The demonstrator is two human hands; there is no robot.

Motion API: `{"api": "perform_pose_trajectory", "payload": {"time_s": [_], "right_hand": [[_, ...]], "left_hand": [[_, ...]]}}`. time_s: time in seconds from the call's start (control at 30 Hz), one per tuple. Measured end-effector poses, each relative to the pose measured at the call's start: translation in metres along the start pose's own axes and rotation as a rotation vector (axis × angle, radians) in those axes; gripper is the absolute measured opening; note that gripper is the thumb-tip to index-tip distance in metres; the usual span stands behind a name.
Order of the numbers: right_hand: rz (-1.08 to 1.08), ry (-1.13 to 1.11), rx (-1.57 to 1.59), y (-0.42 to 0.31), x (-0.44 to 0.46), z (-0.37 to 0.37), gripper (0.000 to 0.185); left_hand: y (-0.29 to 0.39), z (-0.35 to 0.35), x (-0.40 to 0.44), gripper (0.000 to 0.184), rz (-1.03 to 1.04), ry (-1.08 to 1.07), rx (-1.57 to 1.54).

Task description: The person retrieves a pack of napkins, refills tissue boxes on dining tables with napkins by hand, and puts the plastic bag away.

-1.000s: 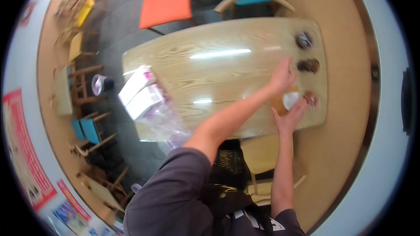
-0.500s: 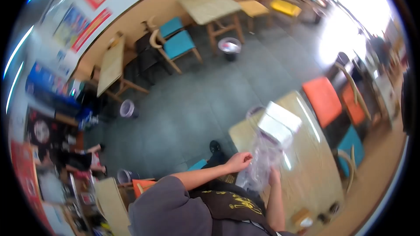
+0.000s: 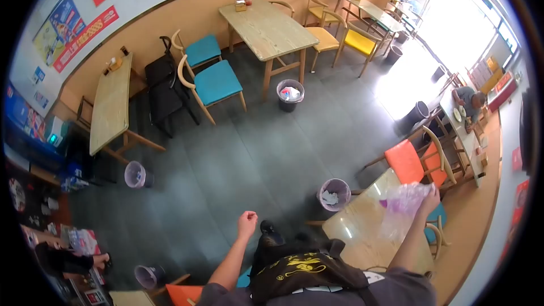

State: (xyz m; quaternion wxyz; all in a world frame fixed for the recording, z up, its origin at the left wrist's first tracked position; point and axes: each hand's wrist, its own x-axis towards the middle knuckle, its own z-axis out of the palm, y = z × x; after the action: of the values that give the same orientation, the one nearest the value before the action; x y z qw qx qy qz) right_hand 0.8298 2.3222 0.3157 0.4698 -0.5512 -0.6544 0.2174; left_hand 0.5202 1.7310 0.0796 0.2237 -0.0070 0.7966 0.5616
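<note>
My right hand (image 3: 432, 197) is raised over the near wooden table (image 3: 360, 221), its fingers closed on the top of a thin, clear plastic bag (image 3: 403, 207). The bag hangs crumpled with a purplish patch on its left side; whether anything lies inside I cannot make out. My left hand (image 3: 247, 224) is held out over the floor, away from the table. Its fingers are curled together, with nothing visible in them. Below my chest is a dark apron (image 3: 306, 275) with yellow print.
A lined bin (image 3: 334, 194) with crumpled waste stands at the table's left corner. Orange chairs (image 3: 405, 160) are beyond the table. Another lined bin (image 3: 290, 95) stands near a far table (image 3: 266, 28). A person (image 3: 470, 99) sits at a table on the right.
My hands have moved apart, the left outward to the left, the right up and right with the bag. The white block by the bag is out of sight. The view has shifted.
</note>
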Motion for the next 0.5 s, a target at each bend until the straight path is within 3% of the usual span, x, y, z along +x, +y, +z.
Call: {"api": "perform_pose_trajectory", "payload": {"time_s": [0.13, 0.2, 0.27, 0.3, 0.37, 0.4, 0.47, 0.5], "right_hand": [[0.036, 0.103, 0.049, -0.077, 0.034, 0.052, 0.03], [0.0, 0.042, 0.083, -0.111, 0.046, 0.071, 0.029], [-0.016, 0.053, 0.175, -0.118, 0.068, 0.095, 0.027], [0.113, 0.028, 0.167, -0.138, 0.071, 0.105, 0.029], [0.07, 0.065, 0.211, -0.168, 0.073, 0.136, 0.026], [0.192, 0.017, 0.381, -0.153, 0.085, 0.156, 0.025], [0.22, -0.017, 0.285, -0.162, 0.098, 0.201, 0.022], [0.204, -0.026, 0.352, -0.13, 0.105, 0.229, 0.018]], "left_hand": [[-0.009, -0.012, 0.055, 0.002, -0.068, 0.064, -0.146], [-0.003, -0.012, 0.071, 0.003, -0.173, 0.038, -0.238], [-0.015, -0.006, 0.097, 0.004, -0.16, -0.012, -0.182], [-0.013, -0.003, 0.109, 0.001, -0.248, -0.033, -0.225], [-0.012, 0.004, 0.14, 0.003, -0.286, -0.125, -0.123], [-0.009, 0.008, 0.157, 0.006, -0.282, -0.153, -0.095], [0.002, 0.015, 0.206, 0.002, -0.235, -0.202, -0.038], [-0.004, 0.018, 0.238, 0.006, -0.27, -0.253, -0.096]]}}
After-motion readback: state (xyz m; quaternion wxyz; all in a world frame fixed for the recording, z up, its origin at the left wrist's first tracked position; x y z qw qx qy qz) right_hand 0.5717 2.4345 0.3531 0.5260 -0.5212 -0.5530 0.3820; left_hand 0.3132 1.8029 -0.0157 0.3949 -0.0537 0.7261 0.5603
